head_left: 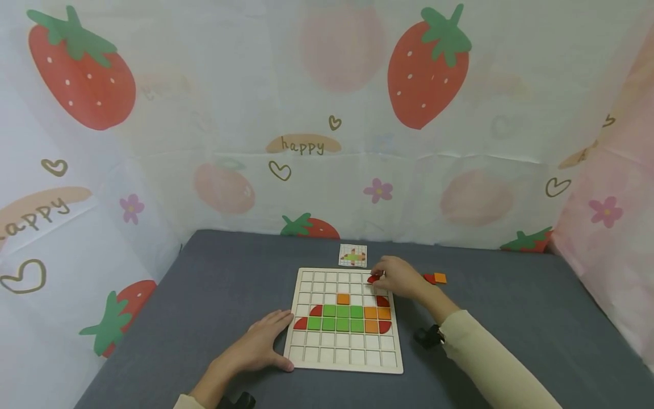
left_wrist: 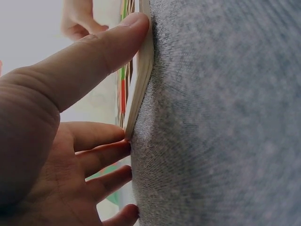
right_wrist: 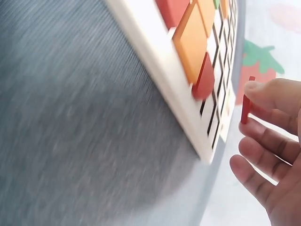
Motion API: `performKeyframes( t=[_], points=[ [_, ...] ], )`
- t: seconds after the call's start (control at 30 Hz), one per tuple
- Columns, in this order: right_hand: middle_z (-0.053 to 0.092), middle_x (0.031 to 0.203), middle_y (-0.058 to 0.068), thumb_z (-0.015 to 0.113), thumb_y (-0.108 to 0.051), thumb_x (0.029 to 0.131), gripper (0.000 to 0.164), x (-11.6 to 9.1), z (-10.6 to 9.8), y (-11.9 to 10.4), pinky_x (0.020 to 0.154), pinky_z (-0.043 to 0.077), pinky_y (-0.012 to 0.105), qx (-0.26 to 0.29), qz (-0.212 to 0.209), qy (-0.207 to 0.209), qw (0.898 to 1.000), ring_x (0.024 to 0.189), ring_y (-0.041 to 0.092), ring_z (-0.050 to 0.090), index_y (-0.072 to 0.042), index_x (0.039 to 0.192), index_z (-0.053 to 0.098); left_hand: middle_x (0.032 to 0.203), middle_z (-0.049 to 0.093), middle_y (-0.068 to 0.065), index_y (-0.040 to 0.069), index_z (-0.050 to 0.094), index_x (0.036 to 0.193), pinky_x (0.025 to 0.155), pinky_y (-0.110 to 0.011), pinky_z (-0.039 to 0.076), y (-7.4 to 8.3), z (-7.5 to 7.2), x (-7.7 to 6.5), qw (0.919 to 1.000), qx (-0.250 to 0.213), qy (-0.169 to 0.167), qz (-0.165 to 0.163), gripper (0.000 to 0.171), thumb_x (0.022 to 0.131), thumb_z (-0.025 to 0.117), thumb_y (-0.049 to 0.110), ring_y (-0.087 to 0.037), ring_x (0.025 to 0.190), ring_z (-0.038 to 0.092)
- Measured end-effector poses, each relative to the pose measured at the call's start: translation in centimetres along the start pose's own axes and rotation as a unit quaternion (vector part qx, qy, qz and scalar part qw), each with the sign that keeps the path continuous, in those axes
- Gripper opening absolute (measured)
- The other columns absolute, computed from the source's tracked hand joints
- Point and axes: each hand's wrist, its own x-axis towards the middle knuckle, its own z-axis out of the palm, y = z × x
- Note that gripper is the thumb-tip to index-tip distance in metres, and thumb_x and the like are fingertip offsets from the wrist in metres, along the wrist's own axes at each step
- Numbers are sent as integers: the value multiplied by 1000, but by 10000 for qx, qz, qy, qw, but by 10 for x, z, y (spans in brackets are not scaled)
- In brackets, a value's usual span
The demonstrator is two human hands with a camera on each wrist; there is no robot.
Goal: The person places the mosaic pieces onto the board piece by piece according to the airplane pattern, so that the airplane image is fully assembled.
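A square wooden grid board (head_left: 349, 360) lies on the grey tabletop. Two rows of green square tiles (head_left: 343, 311) run across its middle, with orange tiles (head_left: 370, 312) at their right and red rounded tiles (head_left: 316, 311) at the ends. Above them sits a lone orange tile (head_left: 343, 299). My right hand (head_left: 401, 278) pinches a red tile (right_wrist: 246, 106) between thumb and fingertips, over the board's upper right corner. At the lower left, my left hand (head_left: 260, 342) rests against the board's edge, its thumb at the near corner and its fingers spread along the left side.
Behind the board lies a small picture card (head_left: 353, 255) with a coloured grid pattern. Right of the board, a loose red tile (head_left: 429, 278) touches an orange square tile (head_left: 440, 278). A strawberry-print cloth (head_left: 235, 113) hangs around the grey table (head_left: 240, 272).
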Motion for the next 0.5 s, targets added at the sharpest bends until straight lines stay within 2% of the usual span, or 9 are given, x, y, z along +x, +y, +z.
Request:
performKeyframes(
  t=[0.13, 0.4, 0.5],
  points=[
    [61, 91, 3, 70, -17, 88, 22, 8, 4, -10, 70, 48, 28, 16, 22, -93, 10000, 78, 12, 53, -4, 105, 74, 152, 41, -17, -1, 43, 144, 111, -65, 26, -1, 0, 0, 10000, -29, 8, 36, 101, 61, 90, 34, -40, 144, 31],
    [68, 94, 4, 70, -16, 87, 18, 22, 16, -25, 73, 51, 30, -22, -360, -82, 9993, 85, 15, 57, -5, 101, 76, 152, 41, -18, -1, 43, 144, 110, -66, 25, -1, -1, 0, 10000, -56, -26, 72, 101, 62, 89, 34, -41, 144, 30],
    [67, 89, 3, 71, -15, 86, 15, 27, 21, -29, 71, 50, 28, -76, -482, -92, 9988, 82, 14, 56, -6, 97, 76, 152, 40, -17, -1, 42, 145, 110, -66, 25, -2, -1, 1, 9999, -104, -65, 63, 100, 63, 89, 35, -41, 145, 29]
  ],
)
